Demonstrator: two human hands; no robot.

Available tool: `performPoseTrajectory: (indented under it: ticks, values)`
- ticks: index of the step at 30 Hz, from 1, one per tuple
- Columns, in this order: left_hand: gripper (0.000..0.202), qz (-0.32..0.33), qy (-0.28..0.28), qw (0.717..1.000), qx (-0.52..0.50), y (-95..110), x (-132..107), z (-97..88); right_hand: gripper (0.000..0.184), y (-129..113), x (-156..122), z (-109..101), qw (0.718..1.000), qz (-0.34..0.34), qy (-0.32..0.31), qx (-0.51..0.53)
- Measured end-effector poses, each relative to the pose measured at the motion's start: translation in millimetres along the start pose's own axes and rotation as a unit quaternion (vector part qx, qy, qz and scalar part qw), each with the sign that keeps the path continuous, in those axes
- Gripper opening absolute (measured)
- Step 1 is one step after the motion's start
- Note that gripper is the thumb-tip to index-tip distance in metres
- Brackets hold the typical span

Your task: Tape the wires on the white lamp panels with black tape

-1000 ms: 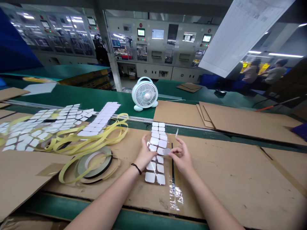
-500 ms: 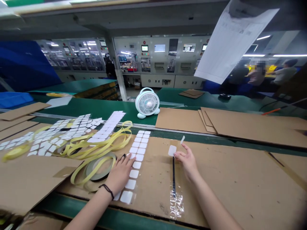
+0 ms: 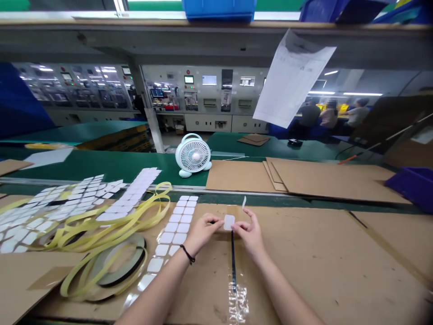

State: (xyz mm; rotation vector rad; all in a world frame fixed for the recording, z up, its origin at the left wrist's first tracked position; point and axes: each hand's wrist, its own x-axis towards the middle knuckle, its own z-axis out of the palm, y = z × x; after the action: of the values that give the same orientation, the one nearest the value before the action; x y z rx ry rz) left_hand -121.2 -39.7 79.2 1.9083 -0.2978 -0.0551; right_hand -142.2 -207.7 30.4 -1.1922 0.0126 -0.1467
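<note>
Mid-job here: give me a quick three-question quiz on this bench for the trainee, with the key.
1. Which wrist, left or right, wears the dark wrist band?
2. True or false: the white square pad lies between the left hand and the right hand.
3. What stands on the green bench top?
A) a white desk fan
B) a soldering iron
C) a stack of paint cans

Key: 1 left; 2 true; 3 A

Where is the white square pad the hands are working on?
In the head view, the white square pad sits between the left hand and right hand, just above a dark strip on the cardboard, right of a column of white pads.
</note>
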Motion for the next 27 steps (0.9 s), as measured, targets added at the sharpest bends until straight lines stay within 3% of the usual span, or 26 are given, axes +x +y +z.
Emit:
performPoseTrajectory:
  ticks: [6,9,12,14,18,22,27]
  values:
    - [0.027,0.019,-0.031,0.998,-0.057,-15.3,-3.5,1.2,0.082,6.4,1.4,2.4,1.000,0.010,0.000,-0.024]
    - [0.033,-0.046,-0.014,0.990,-0.129,-19.6,-2.4,-2.5,0.081,1.4,4.5,1.1,0.999,0.024,0.031,-0.021]
    - [0.039,-0.116,0.023,0.969,-0.219,-20.6,-0.4,-8.4,0.062,-5.6,5.8,-0.2,0.996,0.065,0.060,-0.006]
    - [0.050,-0.125,0.031,0.960,-0.249,-19.1,-0.1,-10.1,0.048,-8.3,4.0,1.8,0.993,0.110,0.043,0.025]
    - [0.074,-0.116,0.024,0.948,-0.295,-16.1,-2.5,-3.9,0.042,-7.9,-4.2,11.1,0.984,0.159,-0.040,0.068]
    - [0.070,-0.081,0.025,0.945,-0.316,-17.3,-5.6,3.8,0.038,-5.6,-9.4,15.5,0.981,0.163,-0.085,0.063]
    - [0.064,-0.075,0.021,0.952,-0.297,-18.4,-6.0,5.0,0.039,0.3,-6.4,12.8,0.987,0.149,-0.063,0.012]
